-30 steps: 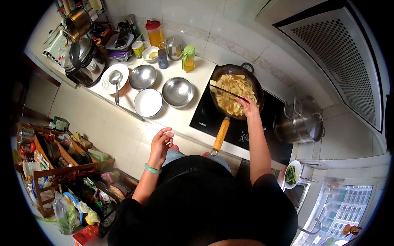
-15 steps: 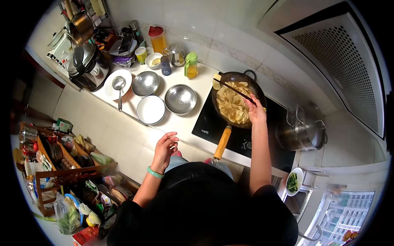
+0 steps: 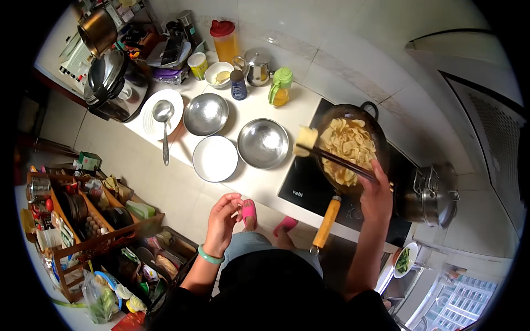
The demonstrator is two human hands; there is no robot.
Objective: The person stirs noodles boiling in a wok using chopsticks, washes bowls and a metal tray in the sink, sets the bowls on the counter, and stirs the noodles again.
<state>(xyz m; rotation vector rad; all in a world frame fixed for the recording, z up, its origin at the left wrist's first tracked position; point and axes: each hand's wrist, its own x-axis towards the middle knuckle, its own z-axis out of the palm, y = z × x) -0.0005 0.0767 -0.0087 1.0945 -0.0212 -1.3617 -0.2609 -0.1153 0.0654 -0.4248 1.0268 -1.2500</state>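
Note:
My right hand [image 3: 377, 190] is closed round a pair of dark chopsticks [image 3: 343, 160] in front of the wok. Their tips pinch a pale yellow flat piece of food [image 3: 306, 139], which hangs past the wok's left rim. In the wok [image 3: 381, 138], many thin pale slices [image 3: 346, 149] lie heaped in some brownish liquid. The wok's wooden handle [image 3: 327, 222] points toward me. My left hand [image 3: 223, 218], with a green bangle at the wrist, hovers before the counter's front edge. Its fingers are loosely bent and nothing shows in them.
Left of the cooktop [image 3: 298, 176] stand two steel bowls [image 3: 263, 143] [image 3: 206, 114], a white bowl [image 3: 215, 158] and a white plate [image 3: 148, 118] with a ladle [image 3: 163, 112]. Behind them are an oil bottle [image 3: 280, 88] and a dark-blue bottle [image 3: 238, 85]. A steel pot [image 3: 422, 193] stands at right.
The chopsticks have carried the pale piece farther out past the wok's left rim and nearer the camera. My right hand has drawn back toward me. The whole view has shifted.

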